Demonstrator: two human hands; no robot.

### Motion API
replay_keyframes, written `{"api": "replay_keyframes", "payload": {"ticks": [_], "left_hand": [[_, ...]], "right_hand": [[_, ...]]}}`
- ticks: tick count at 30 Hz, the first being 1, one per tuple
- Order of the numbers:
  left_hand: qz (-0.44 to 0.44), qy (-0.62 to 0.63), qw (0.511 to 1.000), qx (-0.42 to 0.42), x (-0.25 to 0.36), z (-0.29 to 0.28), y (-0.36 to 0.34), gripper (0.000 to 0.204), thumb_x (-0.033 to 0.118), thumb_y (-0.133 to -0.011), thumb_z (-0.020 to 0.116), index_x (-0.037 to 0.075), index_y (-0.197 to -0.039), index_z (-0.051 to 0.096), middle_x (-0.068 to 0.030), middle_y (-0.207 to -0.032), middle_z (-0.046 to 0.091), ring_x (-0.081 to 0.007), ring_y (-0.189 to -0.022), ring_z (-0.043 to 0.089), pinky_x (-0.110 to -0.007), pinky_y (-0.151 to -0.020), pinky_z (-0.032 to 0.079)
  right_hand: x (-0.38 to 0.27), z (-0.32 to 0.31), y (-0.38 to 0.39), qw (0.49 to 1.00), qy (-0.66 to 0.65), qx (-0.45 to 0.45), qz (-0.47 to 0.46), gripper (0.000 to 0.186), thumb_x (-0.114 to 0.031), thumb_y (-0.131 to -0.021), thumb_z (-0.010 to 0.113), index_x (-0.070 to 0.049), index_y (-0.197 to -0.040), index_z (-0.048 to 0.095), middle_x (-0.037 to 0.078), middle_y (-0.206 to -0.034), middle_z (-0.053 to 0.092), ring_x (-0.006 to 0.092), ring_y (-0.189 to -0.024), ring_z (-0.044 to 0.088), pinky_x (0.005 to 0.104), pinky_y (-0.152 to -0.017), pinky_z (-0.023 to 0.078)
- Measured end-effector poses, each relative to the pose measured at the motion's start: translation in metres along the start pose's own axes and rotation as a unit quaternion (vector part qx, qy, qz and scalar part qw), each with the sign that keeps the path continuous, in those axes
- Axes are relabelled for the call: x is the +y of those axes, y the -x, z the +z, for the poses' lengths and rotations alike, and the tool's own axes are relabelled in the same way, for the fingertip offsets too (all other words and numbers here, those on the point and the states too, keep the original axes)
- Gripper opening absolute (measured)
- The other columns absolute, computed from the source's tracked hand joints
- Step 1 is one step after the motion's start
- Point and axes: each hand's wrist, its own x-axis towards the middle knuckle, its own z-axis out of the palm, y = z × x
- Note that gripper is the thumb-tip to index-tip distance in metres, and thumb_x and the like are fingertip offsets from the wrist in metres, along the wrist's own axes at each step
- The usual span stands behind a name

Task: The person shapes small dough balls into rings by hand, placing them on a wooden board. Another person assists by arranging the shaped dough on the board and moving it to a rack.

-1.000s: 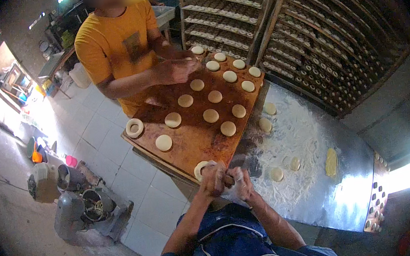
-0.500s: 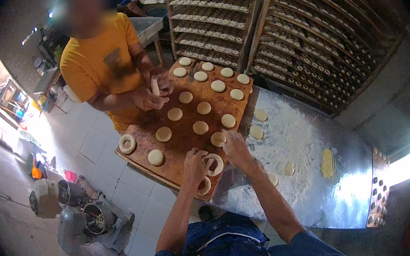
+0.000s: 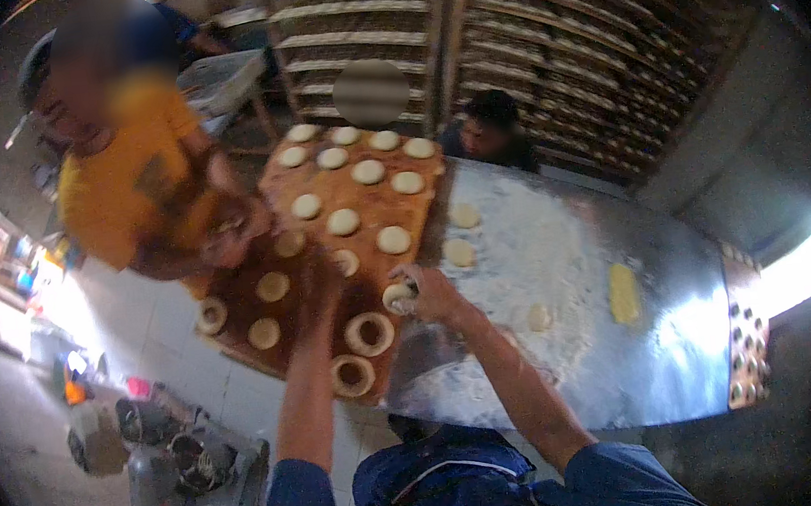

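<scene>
Dough rounds, pale cream and flat [image 3: 367,172], lie spaced across a reddish-brown wooden board [image 3: 401,209]. At its near corner sit two thick pale dough rings with wide open centres, a front one [image 3: 336,377] and, just beyond it, a second one [image 3: 388,332]; another pale dough ring [image 3: 202,319] rests at the left corner. The bare right hand [image 3: 427,292] is at the board's right edge, its fingers bent over a small cream dough round [image 3: 395,301] and touching it; whether they grip it, I cannot tell. The bare left hand [image 3: 327,273], blurred, is beside another pale dough round [image 3: 347,262] partly covered by it; its finger state cannot be made out.

Right of the board, a flour-dusted grey metal table [image 3: 674,363] bears a few pale dough discs [image 3: 460,252] and a flat yellow oblong of dough [image 3: 623,293]. A co-worker in a yellow-orange T-shirt [image 3: 136,182] stands at the board's left. Past the table is a dark-haired person [image 3: 494,130], before tall wooden shelving filled with trays [image 3: 553,60].
</scene>
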Motion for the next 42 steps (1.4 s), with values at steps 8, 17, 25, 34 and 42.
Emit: {"api": "replay_keyframes", "payload": {"ticks": [8,17,25,34,42], "left_hand": [[-0.073,0.146,0.986,-0.031,0.143,-0.021,0.008,0.04,0.012,-0.074,0.074,0.005,-0.107,0.052,-0.0174,-0.099,0.057,-0.0345,-0.095,0.058,-0.043,-0.08,0.049],[0.032,0.211,0.977,-0.016,0.32,0.119,0.083,0.048,0.018,-0.081,0.074,-0.001,-0.12,0.054,-0.0192,-0.108,0.061,-0.0342,-0.098,0.062,-0.043,-0.085,0.049],[-0.167,0.471,0.85,-0.166,0.393,0.115,0.119,0.026,0.02,-0.091,0.067,-0.005,-0.1,0.065,-0.0099,-0.089,0.069,-0.0152,-0.086,0.065,-0.031,-0.076,0.053],[-0.213,0.614,0.74,-0.173,0.403,0.123,0.114,0.033,0.011,-0.091,0.065,0.002,-0.121,0.053,-0.0106,-0.099,0.065,-0.0167,-0.088,0.063,-0.031,-0.079,0.052],[-0.189,0.75,0.618,-0.144,0.392,0.127,0.126,0.036,0.002,-0.087,0.059,0.01,-0.118,0.042,-0.0128,-0.109,0.062,-0.0187,-0.094,0.061,-0.031,-0.08,0.052]], "right_hand": [[0.054,-0.119,0.227,0.938,0.167,0.08,0.293,0.034,-0.021,-0.074,0.073,-0.004,-0.104,0.067,0.017,-0.109,0.064,0.0366,-0.105,0.059,0.0464,-0.089,0.047],[0.117,-0.144,0.279,0.94,0.134,0.173,0.262,0.029,-0.013,-0.068,0.081,-0.004,-0.084,0.058,0.007,-0.079,0.062,0.0179,-0.075,0.061,0.0325,-0.062,0.046],[0.086,-0.15,0.291,0.926,-0.138,0.244,0.252,0.048,0.004,-0.074,0.072,-0.003,-0.109,0.04,0.012,-0.084,0.067,0.0149,-0.076,0.065,0.028,-0.068,0.054],[0.063,-0.173,0.284,0.899,-0.342,0.173,0.212,0.065,0.002,-0.074,0.072,-0.003,-0.128,0.036,0.016,-0.107,0.063,0.0203,-0.092,0.064,0.0338,-0.074,0.054],[0.097,-0.157,0.28,0.828,-0.405,0.177,0.345,0.034,-0.03,-0.097,0.047,-0.001,-0.113,0.056,0.012,-0.098,0.064,0.0181,-0.092,0.062,0.0313,-0.081,0.05]]}}
